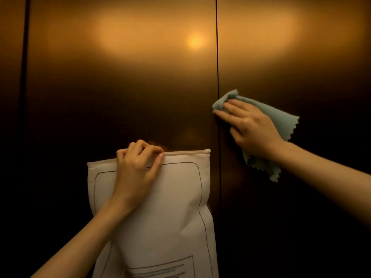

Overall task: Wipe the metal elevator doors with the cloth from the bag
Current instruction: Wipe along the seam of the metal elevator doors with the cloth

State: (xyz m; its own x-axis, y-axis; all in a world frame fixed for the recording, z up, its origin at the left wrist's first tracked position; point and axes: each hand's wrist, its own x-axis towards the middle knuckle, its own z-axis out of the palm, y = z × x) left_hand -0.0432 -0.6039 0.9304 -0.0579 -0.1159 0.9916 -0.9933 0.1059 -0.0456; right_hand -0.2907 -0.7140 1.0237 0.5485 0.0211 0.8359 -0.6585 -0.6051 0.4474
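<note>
two metal door panels, one blue cloth pressed on the seam by the flat-fingered right hand, one white bag pinched at its top edge by the left hand.

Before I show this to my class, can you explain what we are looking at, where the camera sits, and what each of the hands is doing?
There is no machine here: a person works with bare hands, and the single picture comes from a camera worn on the head, looking forward and down. In front stand brown-gold metal elevator doors, with the dark seam where the two panels meet. The right hand lies with fairly straight fingers on a light blue cloth and presses it to the door just right of the seam. The left hand grips the top edge of a white bag, holding it up in front of the left panel. A warm light is reflected higher up.
</note>
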